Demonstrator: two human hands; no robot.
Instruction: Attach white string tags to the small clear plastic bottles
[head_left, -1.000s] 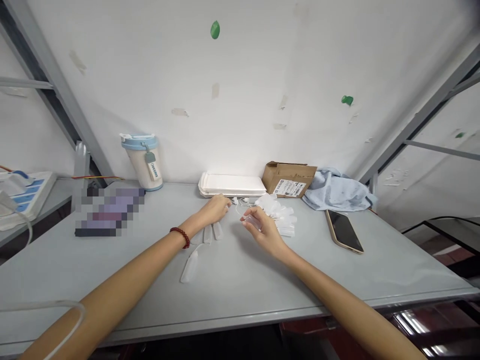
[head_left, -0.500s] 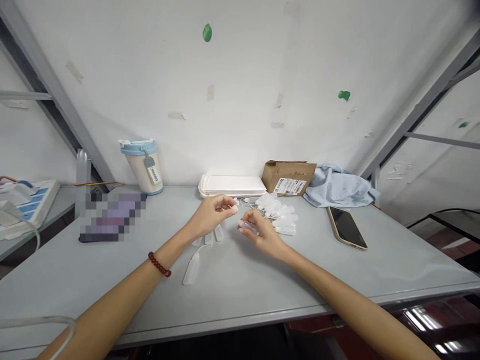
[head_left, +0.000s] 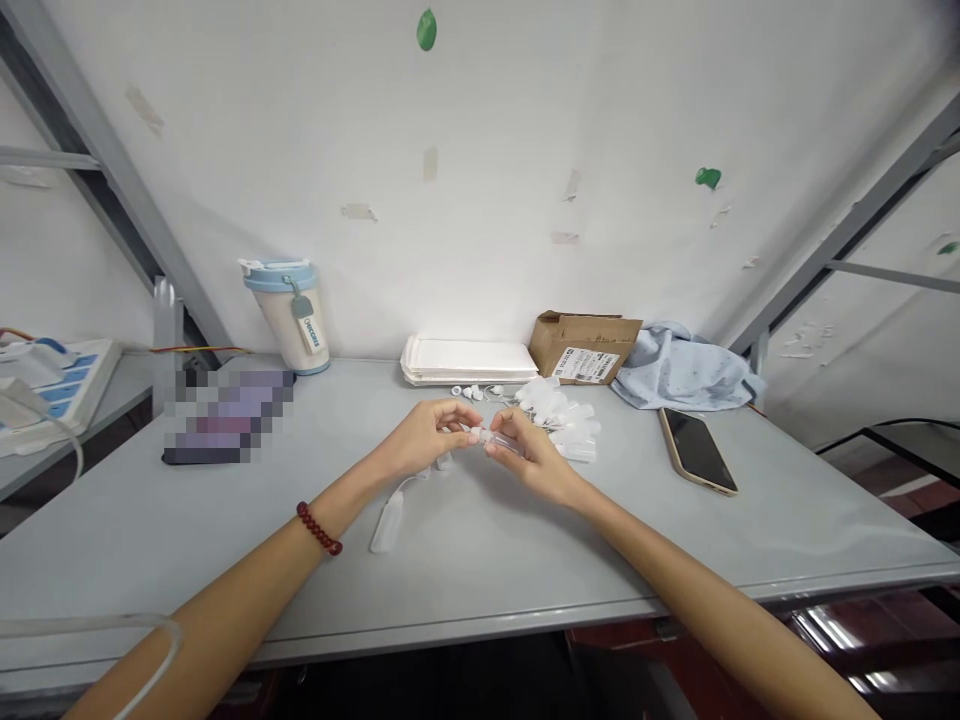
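Observation:
My left hand (head_left: 429, 438) pinches a small white cap (head_left: 475, 433) between thumb and fingertips. Facing it, my right hand (head_left: 538, 460) is closed on a small clear plastic bottle (head_left: 504, 441), its narrow end at the cap; I cannot tell whether the cap is seated. Below my left hand lies a translucent bottle (head_left: 388, 522) with a thin curved tube, and more pieces are partly hidden by the hand. Just beyond my right hand is a pile of similar translucent bottles (head_left: 566, 420). Several loose white caps (head_left: 471, 392) lie behind the hands.
At the wall stand a stack of white trays (head_left: 469, 362), an open cardboard box (head_left: 589, 345) and a crumpled blue cloth (head_left: 682, 370). A phone (head_left: 697, 450) lies right, a tumbler (head_left: 289, 318) and a blurred-out flat object (head_left: 229, 415) left. A pale cable (head_left: 82, 625) crosses near my left forearm.
My hands have come together, bringing the white cap to the end of the clear bottle. The view has shifted slightly, and loose caps behind my left hand now show.

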